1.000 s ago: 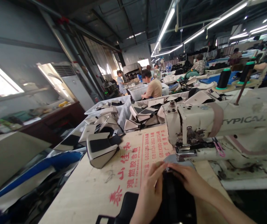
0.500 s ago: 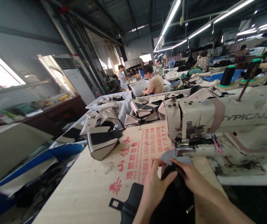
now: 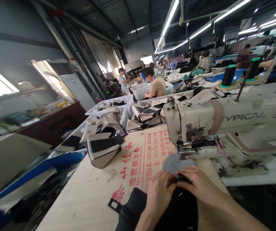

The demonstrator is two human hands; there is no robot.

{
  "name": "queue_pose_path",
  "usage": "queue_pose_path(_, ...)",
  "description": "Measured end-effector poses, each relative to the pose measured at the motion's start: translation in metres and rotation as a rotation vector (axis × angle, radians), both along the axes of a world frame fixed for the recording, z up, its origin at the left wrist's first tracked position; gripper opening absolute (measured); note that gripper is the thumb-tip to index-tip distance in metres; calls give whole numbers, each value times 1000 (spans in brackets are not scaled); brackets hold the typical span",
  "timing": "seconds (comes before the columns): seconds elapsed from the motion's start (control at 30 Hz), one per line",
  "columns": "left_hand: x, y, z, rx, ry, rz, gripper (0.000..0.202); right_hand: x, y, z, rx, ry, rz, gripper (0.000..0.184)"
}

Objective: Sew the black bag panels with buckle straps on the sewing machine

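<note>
My left hand (image 3: 159,190) and my right hand (image 3: 195,182) are close together near the table's front. Both are closed on the gathered edge of a black fabric piece (image 3: 182,211), thumbs facing each other. A grey panel (image 3: 176,163) extends beyond my fingers, toward the sewing machine (image 3: 195,120). Left of my left wrist lies a smooth black flap (image 3: 131,207) with a rectangular slot at its end; whether it is joined to the fabric is hidden. Pink-handled thread snips (image 3: 220,147) rest on the machine's arm.
The plywood tabletop (image 3: 80,199) carries red printing. A beige-and-black sewn piece (image 3: 102,149) sits at its far left edge. Behind are white bins (image 3: 128,110) of similar pieces, and a blue-lined container (image 3: 72,157) stands left. Other people sit or stand farther back.
My hands have drawn together, and the gathered black edge now lies lower between my fingers. More of the grey panel shows. The whole view has shifted slightly.
</note>
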State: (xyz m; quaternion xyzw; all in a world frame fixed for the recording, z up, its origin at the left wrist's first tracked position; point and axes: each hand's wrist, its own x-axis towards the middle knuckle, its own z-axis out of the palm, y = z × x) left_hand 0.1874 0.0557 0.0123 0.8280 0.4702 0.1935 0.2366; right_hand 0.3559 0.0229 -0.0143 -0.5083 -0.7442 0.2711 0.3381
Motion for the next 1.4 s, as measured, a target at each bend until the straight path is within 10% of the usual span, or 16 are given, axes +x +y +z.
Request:
queue_pose_path(0.4, -9, -4, 35, -218, -61, -302, 26, 1, -17, -15, 267, -154, 121, 18)
queue_pose_path(0.8, 22, 17, -11, -295, 70, -31, 39, 16, -4, -18, 49, -94, 132, 22)
queue_pose_path(1.1, 20, 30, -17, -350, 57, 9, 36, 10, 0, -14, -10, 164, -156, 20)
queue_pose_path(1.4, 10, 38, -21, -556, -116, -27, 33, 1, 6, -15, 189, -32, -5, 14)
